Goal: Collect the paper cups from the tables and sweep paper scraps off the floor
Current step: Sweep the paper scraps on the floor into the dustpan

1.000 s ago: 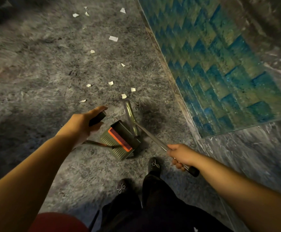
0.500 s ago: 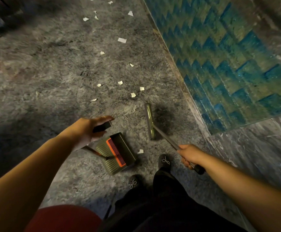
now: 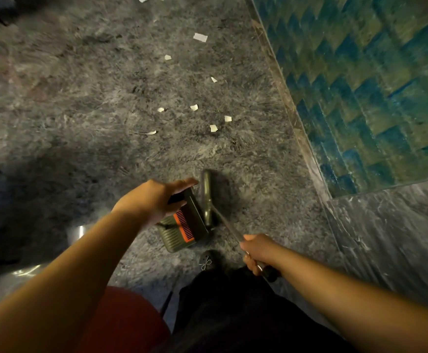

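Several white paper scraps point(image 3: 213, 127) lie scattered on the grey marbled floor ahead of me. My left hand point(image 3: 154, 200) grips the black handle of an olive dustpan point(image 3: 182, 230) with an orange comb strip, which stands on the floor just in front of my feet. My right hand point(image 3: 258, 252) grips the metal pole of a broom near its black end. The broom's olive head point(image 3: 207, 197) rests on the floor against the dustpan's right edge. No paper cups are in view.
A blue-green tiled wall panel point(image 3: 373, 93) with a marble border runs along the right side. My shoe point(image 3: 206, 261) and dark trousers are just behind the dustpan. A red object point(image 3: 126, 319) sits at the bottom left, with dark furniture shapes at the left edge.
The broom head has swept left and now touches the dustpan. The lone scrap beside the pan is no longer visible. My left hand has shifted the pan slightly to the right.
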### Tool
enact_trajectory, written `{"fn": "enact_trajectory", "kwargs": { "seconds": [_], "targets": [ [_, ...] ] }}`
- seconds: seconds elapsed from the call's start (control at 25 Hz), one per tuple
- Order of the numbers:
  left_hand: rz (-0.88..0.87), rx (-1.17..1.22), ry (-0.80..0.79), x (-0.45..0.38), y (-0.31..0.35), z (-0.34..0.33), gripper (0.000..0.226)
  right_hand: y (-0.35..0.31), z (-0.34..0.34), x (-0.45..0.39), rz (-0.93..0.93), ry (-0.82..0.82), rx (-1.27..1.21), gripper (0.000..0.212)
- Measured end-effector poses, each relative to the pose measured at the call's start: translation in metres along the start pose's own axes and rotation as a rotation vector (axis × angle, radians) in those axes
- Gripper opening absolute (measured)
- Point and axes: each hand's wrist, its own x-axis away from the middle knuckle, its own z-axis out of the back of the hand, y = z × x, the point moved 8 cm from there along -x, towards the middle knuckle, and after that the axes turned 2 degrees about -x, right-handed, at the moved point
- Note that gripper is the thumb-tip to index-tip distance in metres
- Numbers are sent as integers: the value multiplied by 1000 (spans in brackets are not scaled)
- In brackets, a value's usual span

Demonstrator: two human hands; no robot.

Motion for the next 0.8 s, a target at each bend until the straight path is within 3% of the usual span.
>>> {"fn": "enact_trajectory", "kwargs": {
  "seconds": [0.2,0.48,0.8],
  "targets": [
    [48,3,3,0,-14,5,59,-10,3,21,5,-52,-37,43],
    [70,44,39,13,-20,10,59,-23,33,44,41,17,-30,31],
    [240,269,321,17,-46,40,58,-52,70,32,54,148,-213,31]
  ]
}}
